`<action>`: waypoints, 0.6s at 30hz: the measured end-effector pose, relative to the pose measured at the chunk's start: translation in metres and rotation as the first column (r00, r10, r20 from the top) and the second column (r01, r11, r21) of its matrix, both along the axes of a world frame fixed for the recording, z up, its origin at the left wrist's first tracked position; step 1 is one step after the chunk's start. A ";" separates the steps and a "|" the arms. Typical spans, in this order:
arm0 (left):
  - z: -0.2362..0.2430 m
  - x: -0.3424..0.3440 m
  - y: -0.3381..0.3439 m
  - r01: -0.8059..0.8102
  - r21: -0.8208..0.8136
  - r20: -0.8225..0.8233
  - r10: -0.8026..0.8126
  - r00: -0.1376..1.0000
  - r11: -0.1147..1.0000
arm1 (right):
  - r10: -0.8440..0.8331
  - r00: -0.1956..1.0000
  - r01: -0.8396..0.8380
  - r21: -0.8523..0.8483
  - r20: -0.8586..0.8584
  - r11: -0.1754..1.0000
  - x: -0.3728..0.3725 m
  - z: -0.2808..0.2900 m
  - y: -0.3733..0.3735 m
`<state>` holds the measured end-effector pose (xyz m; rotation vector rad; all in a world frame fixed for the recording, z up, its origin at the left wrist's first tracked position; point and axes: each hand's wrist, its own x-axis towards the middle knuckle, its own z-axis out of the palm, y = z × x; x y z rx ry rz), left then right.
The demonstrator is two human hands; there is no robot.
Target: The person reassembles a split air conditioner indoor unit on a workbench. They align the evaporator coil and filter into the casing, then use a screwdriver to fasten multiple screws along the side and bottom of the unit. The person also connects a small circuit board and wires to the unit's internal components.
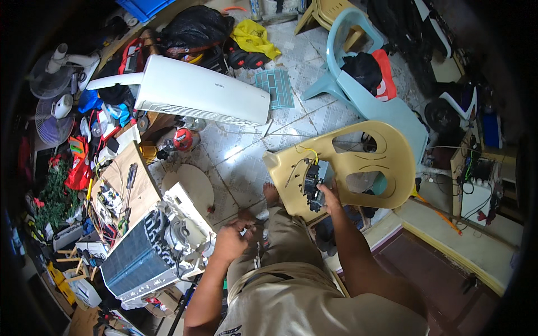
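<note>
My right hand point(330, 197) grips the edge of a black electrical part point(311, 185) with a yellow wire, above the seat of a tan plastic chair point(286, 196). Its thumb lies against the part, and some fingers are hidden. In front of my lap, my left hand point(232, 241) has its fingers curled together; whatever may be in them is too small to make out. To the left of that hand stands the opened indoor unit of an air conditioner point(140, 252), with its dark fins and curved copper-type tubing exposed.
A white air conditioner cover point(202, 92) lies ahead on the tiled floor, beside a teal filter mesh point(274, 88). A wooden board point(131, 179) holds a screwdriver and wires at the left. A pale blue chair point(386, 117) stands beyond the tan one. Fans point(53, 115) and clutter line the left.
</note>
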<state>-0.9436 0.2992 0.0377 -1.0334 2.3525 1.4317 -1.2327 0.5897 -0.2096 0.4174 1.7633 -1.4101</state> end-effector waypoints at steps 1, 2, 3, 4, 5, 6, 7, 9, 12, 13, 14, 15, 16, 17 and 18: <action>0.004 0.006 0.001 -0.023 0.007 0.005 0.023 1.000 1.000 | 0.005 0.997 -0.006 0.011 0.082 1.000 0.002 0.029 -0.003; 0.008 0.010 0.002 -0.037 0.017 -0.019 0.037 0.999 0.999 | 0.030 0.985 -0.030 0.001 0.169 1.000 0.000 0.054 -0.013; 0.012 0.015 0.001 -0.053 0.025 -0.038 0.054 0.998 0.998 | 0.125 0.971 -0.120 -0.040 0.206 0.992 -0.002 0.079 -0.024; 0.016 0.019 -0.001 -0.089 0.046 -0.074 0.092 0.993 0.995 | 0.165 0.966 -0.141 -0.128 0.198 0.982 0.000 0.099 -0.038; 0.021 0.024 -0.006 -0.018 -0.027 -0.077 0.016 0.997 0.999 | 0.209 0.963 -0.168 -0.226 0.173 0.960 0.006 0.118 -0.051; 0.026 0.029 -0.012 0.004 -0.081 -0.090 -0.012 0.996 0.997 | 0.270 0.955 -0.210 -0.366 0.122 0.907 0.013 0.135 -0.065; 0.033 0.036 -0.018 0.016 -0.133 -0.098 -0.029 0.995 0.991 | 0.291 0.957 -0.249 -0.470 0.017 0.847 0.022 0.147 -0.085; 0.050 0.059 -0.038 0.003 -0.202 -0.112 -0.027 0.993 0.979 | 0.347 0.935 -0.249 -0.578 0.064 0.777 0.039 0.173 -0.119; 0.082 0.110 -0.073 -0.128 -0.369 -0.130 0.085 0.988 0.921 | 0.487 0.859 -0.236 -0.724 0.157 0.648 0.076 0.213 -0.167; 0.094 0.132 -0.084 -0.168 -0.278 -0.086 0.150 0.985 0.946 | 0.529 0.830 -0.228 -0.756 0.178 0.613 0.087 0.225 -0.181; 0.104 0.152 -0.090 -0.208 -0.359 -0.133 0.171 0.976 0.910 | 0.566 0.798 -0.207 -0.788 0.206 0.580 0.098 0.235 -0.194; 0.112 0.170 -0.091 -0.198 -0.366 -0.157 0.150 0.976 0.909 | 0.579 0.795 -0.228 -0.795 0.182 0.562 0.113 0.242 -0.206; 0.118 0.185 -0.090 -0.186 -0.367 -0.175 0.128 0.976 0.911 | 0.595 0.788 -0.260 -0.788 0.162 0.558 0.124 0.247 -0.219; 0.117 0.191 -0.086 -0.113 -0.389 -0.140 0.063 0.988 0.914 | 0.611 0.777 -0.283 -0.782 0.152 0.555 0.133 0.249 -0.231; 0.113 0.192 -0.079 -0.038 -0.406 -0.101 -0.004 0.995 0.913 | 0.630 0.763 -0.308 -0.779 0.141 0.547 0.141 0.250 -0.242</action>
